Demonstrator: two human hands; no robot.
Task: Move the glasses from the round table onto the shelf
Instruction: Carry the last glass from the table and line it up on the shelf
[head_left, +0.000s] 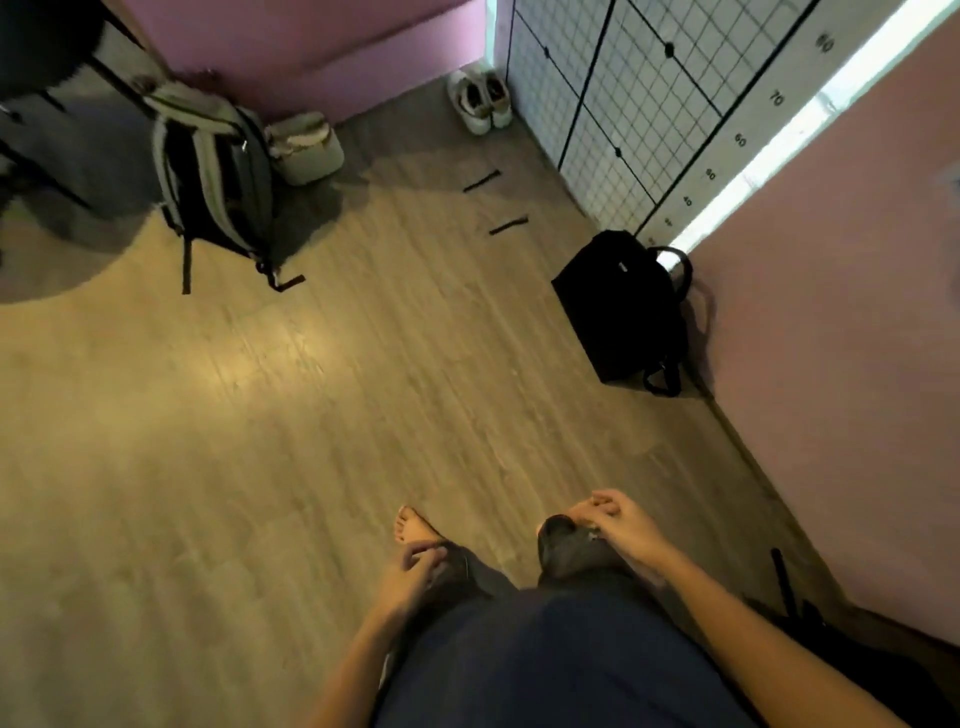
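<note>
Wood-look floor (311, 415) with soft sheen; matt black fabric bag (621, 306); wire-grid panel (639, 93)

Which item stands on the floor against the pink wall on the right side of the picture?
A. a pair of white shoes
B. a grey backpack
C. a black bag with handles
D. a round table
C: the black bag sits by the pink wall; the backpack and shoes lie farther away.

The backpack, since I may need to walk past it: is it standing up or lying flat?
Standing up. The backpack rests on its base on the floor, straps trailing.
</note>
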